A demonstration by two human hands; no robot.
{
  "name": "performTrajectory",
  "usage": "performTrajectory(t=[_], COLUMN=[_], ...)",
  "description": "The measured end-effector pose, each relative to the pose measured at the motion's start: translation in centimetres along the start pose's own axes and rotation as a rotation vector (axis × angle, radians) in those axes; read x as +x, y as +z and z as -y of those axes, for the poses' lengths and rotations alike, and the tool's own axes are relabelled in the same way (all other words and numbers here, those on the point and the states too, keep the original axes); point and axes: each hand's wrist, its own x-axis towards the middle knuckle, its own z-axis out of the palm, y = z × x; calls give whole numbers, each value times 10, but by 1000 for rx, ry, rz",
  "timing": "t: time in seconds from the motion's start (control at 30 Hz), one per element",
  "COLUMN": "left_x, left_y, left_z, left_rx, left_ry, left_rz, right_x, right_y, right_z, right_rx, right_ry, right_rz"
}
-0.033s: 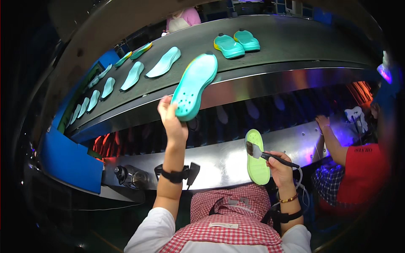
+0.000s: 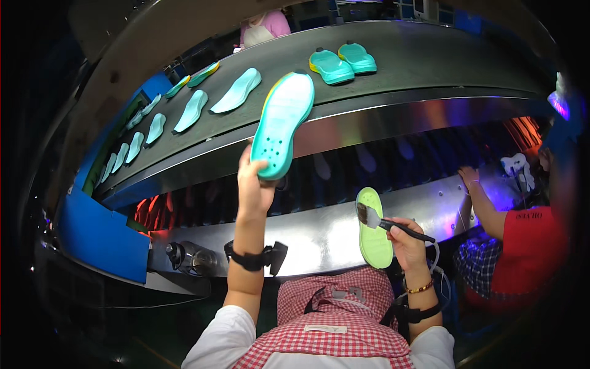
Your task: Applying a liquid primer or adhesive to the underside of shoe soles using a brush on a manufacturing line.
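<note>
My left hand (image 2: 254, 187) grips a turquoise shoe sole (image 2: 284, 120) by its near end, thumb over the face beside several small holes. The sole stands tilted up in front of the conveyor belt, its far end dark-tipped and one edge yellow. In my right hand (image 2: 408, 246) is a brush (image 2: 402, 230) with a black handle and dark bristles. Those bristles lie over a lime-green sole (image 2: 373, 237), which rests on the metal ledge (image 2: 307, 237); I cannot tell whether they touch it. A pale cable runs down near the brush handle.
The dark conveyor belt (image 2: 418, 61) carries a turquoise pair (image 2: 332, 66) and several more soles at left. Below runs a lower level with dim soles. A clear bottle (image 2: 193, 258) stands at left. At right works a person in red (image 2: 531, 246); another in pink (image 2: 276, 23) is beyond the belt.
The turquoise sole has turned slightly more upright, and my left thumb has come over its face. Soles on the belt appear shifted slightly left. My right hand and the brush have barely moved.
</note>
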Motion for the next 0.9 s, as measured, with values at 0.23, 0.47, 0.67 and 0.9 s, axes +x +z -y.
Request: performTrajectory(t=[0.23, 0.47, 0.67, 0.9], left_x=[-92, -128, -131, -140], left_y=[-70, -64, -44, -37], left_z=[58, 128, 111, 109], left_rx=[-694, -650, -672, -728], left_ry=[-580, -809, -710, -675], left_rz=[589, 152, 260, 125], right_x=[-3, 2, 21, 51], right_y=[19, 34, 47, 69], right_z=[5, -22, -33, -41], right_rx=[36, -216, -317, -478], right_ry=[8, 153, 272, 172], right_rz=[162, 208, 215, 296])
